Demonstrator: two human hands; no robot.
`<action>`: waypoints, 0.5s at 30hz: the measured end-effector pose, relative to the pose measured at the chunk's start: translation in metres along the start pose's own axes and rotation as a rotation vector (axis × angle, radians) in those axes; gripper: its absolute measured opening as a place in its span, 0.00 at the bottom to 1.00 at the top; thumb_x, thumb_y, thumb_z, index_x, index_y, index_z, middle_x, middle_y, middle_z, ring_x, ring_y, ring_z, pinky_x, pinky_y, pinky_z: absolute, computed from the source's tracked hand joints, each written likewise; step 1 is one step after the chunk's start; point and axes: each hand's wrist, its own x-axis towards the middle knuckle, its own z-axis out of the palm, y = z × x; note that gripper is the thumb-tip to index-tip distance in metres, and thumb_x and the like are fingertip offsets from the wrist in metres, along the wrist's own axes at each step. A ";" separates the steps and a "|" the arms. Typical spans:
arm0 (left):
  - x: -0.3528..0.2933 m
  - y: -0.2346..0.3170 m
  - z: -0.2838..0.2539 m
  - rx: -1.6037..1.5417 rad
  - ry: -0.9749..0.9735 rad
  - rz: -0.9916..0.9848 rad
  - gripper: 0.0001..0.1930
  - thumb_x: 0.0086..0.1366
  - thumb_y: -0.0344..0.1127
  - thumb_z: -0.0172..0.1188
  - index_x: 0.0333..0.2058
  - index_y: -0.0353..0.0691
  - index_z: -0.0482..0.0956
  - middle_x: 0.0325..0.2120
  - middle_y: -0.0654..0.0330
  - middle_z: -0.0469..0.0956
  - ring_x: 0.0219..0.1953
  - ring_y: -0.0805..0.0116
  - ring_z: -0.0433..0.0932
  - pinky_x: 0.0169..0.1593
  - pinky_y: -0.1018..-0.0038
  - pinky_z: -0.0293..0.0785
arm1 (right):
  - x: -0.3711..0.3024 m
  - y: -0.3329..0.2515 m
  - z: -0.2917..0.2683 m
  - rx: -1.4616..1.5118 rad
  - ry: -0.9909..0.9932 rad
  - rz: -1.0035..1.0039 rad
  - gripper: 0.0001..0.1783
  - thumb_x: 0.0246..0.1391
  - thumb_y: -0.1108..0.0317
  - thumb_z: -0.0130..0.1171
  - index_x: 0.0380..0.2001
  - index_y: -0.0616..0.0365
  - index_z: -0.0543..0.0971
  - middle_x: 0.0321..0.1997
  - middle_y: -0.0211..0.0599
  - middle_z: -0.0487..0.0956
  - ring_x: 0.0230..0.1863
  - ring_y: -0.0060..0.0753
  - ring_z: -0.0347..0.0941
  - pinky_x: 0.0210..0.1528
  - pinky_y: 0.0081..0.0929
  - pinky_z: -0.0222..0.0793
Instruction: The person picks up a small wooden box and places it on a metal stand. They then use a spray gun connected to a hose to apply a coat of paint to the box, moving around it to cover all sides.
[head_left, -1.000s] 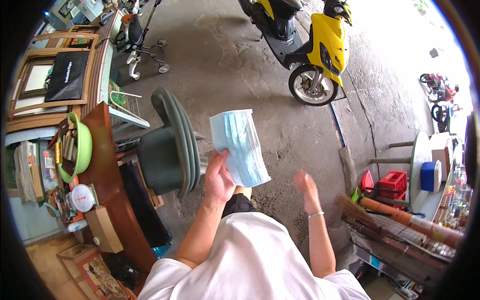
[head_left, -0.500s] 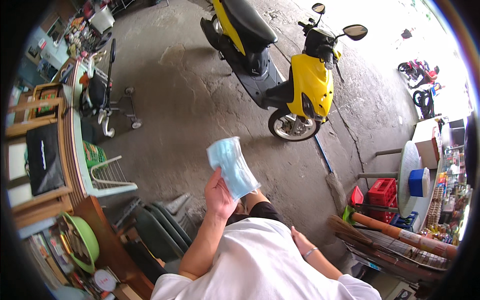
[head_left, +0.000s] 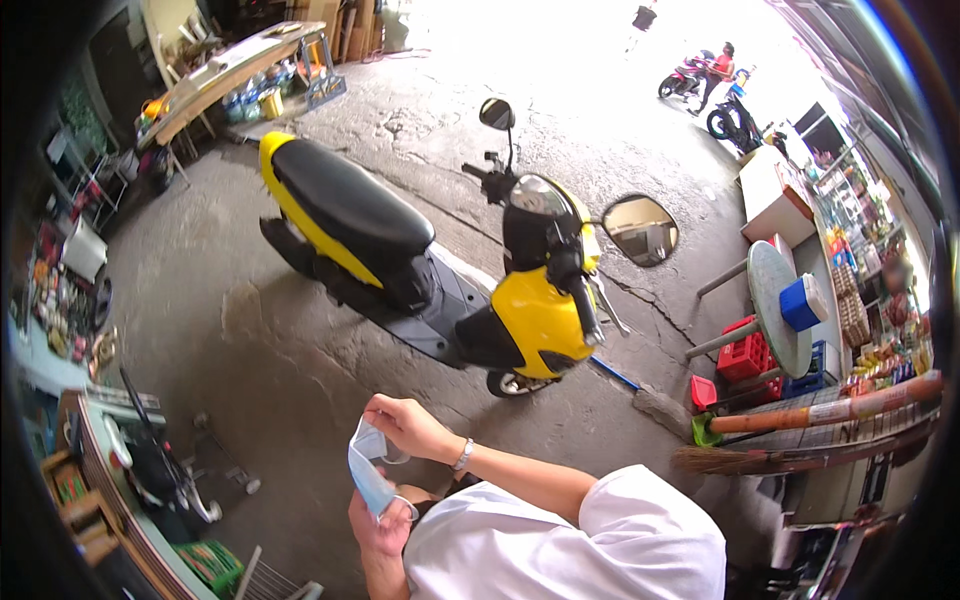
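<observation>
A light blue face mask (head_left: pixel 368 478) hangs upright between my two hands, bent along its length. My right hand (head_left: pixel 412 426), with a metal band at the wrist, pinches its upper end from above. Below, my left hand (head_left: pixel 380 525) is closed on the lower end, palm turned up. A white ear loop (head_left: pixel 406 506) curves out beside the left fingers. Just beyond my hands stands a yellow and black scooter (head_left: pixel 535 315), its front wheel nearest me.
To the right are a round table (head_left: pixel 768 290) with a blue cooler (head_left: pixel 800 303), red crates (head_left: pixel 742 355) and a broom (head_left: pixel 735 457). A stroller (head_left: pixel 160 460) stands at the left. Far left is a long workbench (head_left: pixel 240 75). Beyond, a person (head_left: pixel 718 68) is beside parked motorcycles.
My right hand has risen from my side and taken hold of the mask's upper end. The mask has turned more edge-on. The view has swung upward and to the right.
</observation>
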 end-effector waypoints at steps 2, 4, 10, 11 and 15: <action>0.021 0.047 0.008 0.078 -0.092 -0.054 0.26 0.76 0.56 0.41 0.54 0.40 0.76 0.30 0.57 0.78 0.17 0.70 0.69 0.21 0.72 0.65 | 0.057 0.004 0.008 -0.218 -0.005 -0.127 0.09 0.66 0.66 0.56 0.39 0.60 0.73 0.34 0.50 0.81 0.36 0.55 0.80 0.38 0.43 0.76; 0.040 0.087 0.011 0.135 0.017 0.118 0.29 0.74 0.61 0.45 0.57 0.41 0.73 0.32 0.56 0.80 0.20 0.70 0.73 0.24 0.74 0.68 | 0.104 0.013 0.019 -0.345 -0.038 -0.133 0.10 0.66 0.63 0.55 0.39 0.60 0.71 0.34 0.51 0.81 0.36 0.57 0.80 0.37 0.47 0.75; 0.093 0.214 0.042 0.681 0.274 0.543 0.29 0.65 0.47 0.67 0.57 0.43 0.63 0.32 0.61 0.72 0.26 0.73 0.70 0.27 0.76 0.71 | 0.252 0.025 0.066 -0.477 -0.078 -0.023 0.11 0.66 0.62 0.53 0.39 0.59 0.70 0.39 0.50 0.82 0.39 0.59 0.79 0.38 0.49 0.75; 0.105 0.242 0.046 0.936 0.318 0.562 0.27 0.64 0.41 0.68 0.55 0.43 0.63 0.32 0.62 0.70 0.27 0.74 0.70 0.27 0.77 0.71 | 0.274 0.028 0.076 -0.464 -0.063 -0.012 0.10 0.66 0.62 0.53 0.39 0.59 0.71 0.39 0.49 0.82 0.40 0.59 0.79 0.39 0.49 0.75; 0.124 0.374 0.079 1.428 0.471 0.541 0.21 0.62 0.25 0.66 0.48 0.42 0.64 0.35 0.62 0.66 0.29 0.77 0.69 0.27 0.79 0.68 | 0.363 0.011 0.114 -0.455 -0.005 0.081 0.08 0.65 0.64 0.55 0.39 0.58 0.74 0.40 0.48 0.82 0.45 0.57 0.79 0.43 0.49 0.75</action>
